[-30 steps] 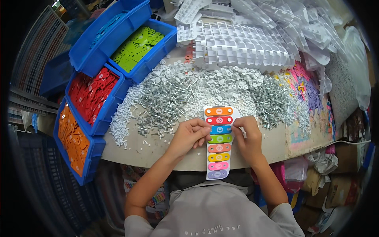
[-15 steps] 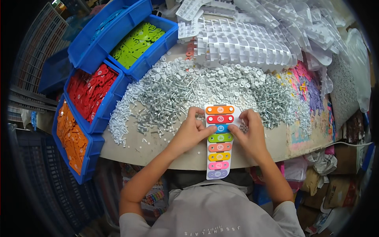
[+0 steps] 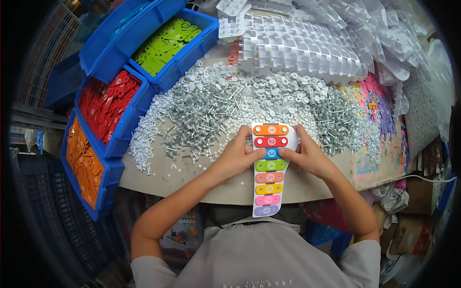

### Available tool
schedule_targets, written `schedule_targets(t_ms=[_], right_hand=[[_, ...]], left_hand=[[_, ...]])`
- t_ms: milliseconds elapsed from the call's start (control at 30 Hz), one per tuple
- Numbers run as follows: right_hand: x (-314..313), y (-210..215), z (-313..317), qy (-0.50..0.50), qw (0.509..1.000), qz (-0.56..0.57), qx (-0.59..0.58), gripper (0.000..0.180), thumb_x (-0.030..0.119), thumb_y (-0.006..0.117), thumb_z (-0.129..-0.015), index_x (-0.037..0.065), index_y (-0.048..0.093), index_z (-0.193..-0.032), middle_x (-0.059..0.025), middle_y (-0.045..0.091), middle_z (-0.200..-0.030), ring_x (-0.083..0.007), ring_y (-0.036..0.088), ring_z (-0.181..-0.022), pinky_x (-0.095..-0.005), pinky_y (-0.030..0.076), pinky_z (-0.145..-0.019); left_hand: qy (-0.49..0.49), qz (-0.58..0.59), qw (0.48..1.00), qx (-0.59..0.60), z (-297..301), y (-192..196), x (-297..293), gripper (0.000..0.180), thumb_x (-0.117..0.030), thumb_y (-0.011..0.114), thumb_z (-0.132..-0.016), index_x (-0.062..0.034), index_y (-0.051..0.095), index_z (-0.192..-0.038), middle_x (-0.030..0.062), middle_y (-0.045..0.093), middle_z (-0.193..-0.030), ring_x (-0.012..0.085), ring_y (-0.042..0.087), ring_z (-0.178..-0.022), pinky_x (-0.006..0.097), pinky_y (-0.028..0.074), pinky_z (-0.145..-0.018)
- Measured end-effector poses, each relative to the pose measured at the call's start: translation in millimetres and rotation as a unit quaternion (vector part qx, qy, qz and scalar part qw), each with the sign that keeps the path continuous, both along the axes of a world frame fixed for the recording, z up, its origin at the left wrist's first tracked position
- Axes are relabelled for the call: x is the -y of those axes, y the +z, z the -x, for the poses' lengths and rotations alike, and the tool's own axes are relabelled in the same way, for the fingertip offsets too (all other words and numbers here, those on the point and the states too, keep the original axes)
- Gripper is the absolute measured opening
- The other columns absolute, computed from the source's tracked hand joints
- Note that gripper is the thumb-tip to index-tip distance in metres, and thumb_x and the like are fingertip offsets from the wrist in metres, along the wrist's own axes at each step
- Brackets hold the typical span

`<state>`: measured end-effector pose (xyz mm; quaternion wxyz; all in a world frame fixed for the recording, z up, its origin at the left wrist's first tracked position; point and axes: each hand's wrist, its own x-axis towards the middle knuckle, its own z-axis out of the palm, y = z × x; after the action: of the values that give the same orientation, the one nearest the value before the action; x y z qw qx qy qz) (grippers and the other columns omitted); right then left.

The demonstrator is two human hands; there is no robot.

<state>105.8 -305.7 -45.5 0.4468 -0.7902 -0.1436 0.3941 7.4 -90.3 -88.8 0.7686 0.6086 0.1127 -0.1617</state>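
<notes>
Two hands of mine close on one toy xylophone [image 3: 269, 169], a white board with eight coloured bars running from orange at its far end to purple at its near end. It lies at the near edge of the table [image 3: 201, 180], with its purple end hanging out past that edge toward my grey shirt [image 3: 261, 261]. My left hand [image 3: 236, 156] grips the board's left side, thumb pressed in by the blue bar, and my right hand [image 3: 305, 154] grips the right side at the same height, thumb meeting the blue bar from the other side. Both hands are clamped on the toy, fingers curled behind it.

Just beyond the xylophone's orange end a wide heap of metal pins and white washers [image 3: 230, 108] spreads across the middle of the table. At the far edge stand rows of stacked white plastic boards [image 3: 297, 48]. Toward the right edge lies a pile of pink and purple pieces [image 3: 374, 103]. Along the left edge sit blue bins: one of green bars [image 3: 165, 43], one of red bars [image 3: 108, 103] and one of orange bars [image 3: 86, 163].
</notes>
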Motion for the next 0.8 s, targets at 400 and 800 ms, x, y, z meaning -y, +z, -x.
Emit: schedule_targets(t_ms=[400,800], right_hand=[[97.0,16.7,-9.6,-0.23,0.783,0.194,0.545,0.029,0.011,0.064,-0.095,0.002,0.06,-0.123,-0.0085,0.057,-0.087,-0.0187,0.055,-0.08,-0.0336,0.046,-0.076],[190.7,-34.4,-22.3,-0.205,0.764,0.304,0.531,0.007,0.005,0.057,-0.095,-0.002,0.056,-0.098,-0.0188,0.059,-0.092,-0.0369,0.055,-0.091,-0.0442,0.044,-0.082]], left_hand=[[0.211,-0.368,0.9,0.103,40.1,43.7,-67.6,0.017,-0.016,0.068,-0.095,-0.0031,0.067,-0.106,-0.0014,0.061,-0.07,0.0037,0.048,-0.06,0.024,0.038,-0.053],[0.19,-0.747,0.626,0.121,56.8,1.8,-164.5,0.008,-0.013,0.07,-0.085,-0.0055,0.071,-0.087,0.0118,0.068,-0.086,0.0324,0.066,-0.076,0.041,0.049,-0.067]])
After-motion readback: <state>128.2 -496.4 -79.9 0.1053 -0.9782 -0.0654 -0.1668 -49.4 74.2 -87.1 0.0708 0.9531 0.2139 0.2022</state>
